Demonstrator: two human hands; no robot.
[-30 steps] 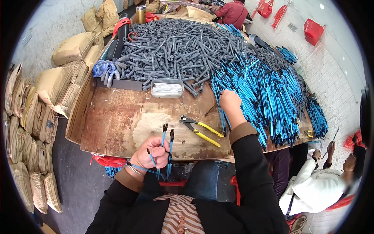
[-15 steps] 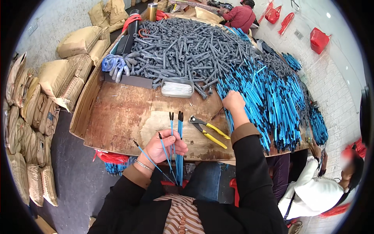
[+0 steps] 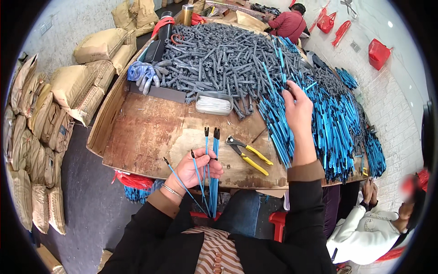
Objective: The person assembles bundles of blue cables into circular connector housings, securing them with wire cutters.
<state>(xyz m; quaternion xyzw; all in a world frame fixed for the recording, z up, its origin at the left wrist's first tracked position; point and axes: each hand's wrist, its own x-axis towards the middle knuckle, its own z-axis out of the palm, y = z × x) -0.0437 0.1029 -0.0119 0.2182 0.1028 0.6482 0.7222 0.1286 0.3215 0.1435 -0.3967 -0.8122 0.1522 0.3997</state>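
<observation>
Gripping a few blue rods (image 3: 211, 169) in the closed left hand (image 3: 196, 168), the person is pinching another from the big right-side pile (image 3: 328, 123) with the right hand (image 3: 299, 109), most remaining unsorted.

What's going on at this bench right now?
A person sits at a wooden table. Their left hand grips a few blue rods with black tips, held upright. Their right hand reaches into the big pile of blue rods. Yellow-handled pliers lie untouched between the hands, beside a heap of grey tubes.
</observation>
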